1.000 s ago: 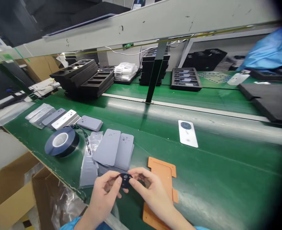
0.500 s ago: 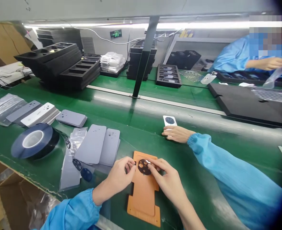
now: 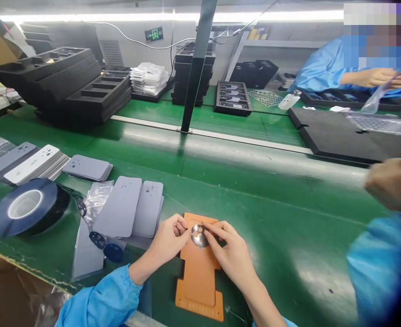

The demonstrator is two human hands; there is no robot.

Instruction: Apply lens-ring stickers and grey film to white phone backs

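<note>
A flat orange jig plate [image 3: 199, 277] with notched sides lies on the green table in front of me. Over its upper end is a thin round disc with several holes [image 3: 197, 240], now shiny grey. My right hand [image 3: 229, 250] pinches the disc's right edge between thumb and fingers. At the disc's left, my left hand [image 3: 171, 237] has thumb and index finger pressed together; anything between them is too small to make out. Left of the jig lie grey phone-back-shaped sheets [image 3: 118, 209], beside a strip of perforated dark round pieces [image 3: 97, 239].
A roll of dark blue film [image 3: 1, 211] sits at the left, near stacked sheets [image 3: 87, 167]. Black foam trays [image 3: 60, 91] are piled behind. A post [image 3: 193, 86] rises mid-table. A co-worker's blurred hand [image 3: 393, 184] is at the right; another person [image 3: 326, 68] works across the table.
The co-worker's hand has drawn back to the right, and the white card with a dark disc has left the table. The disc at my fingers turned from dark to shiny. My view shifted slightly.
</note>
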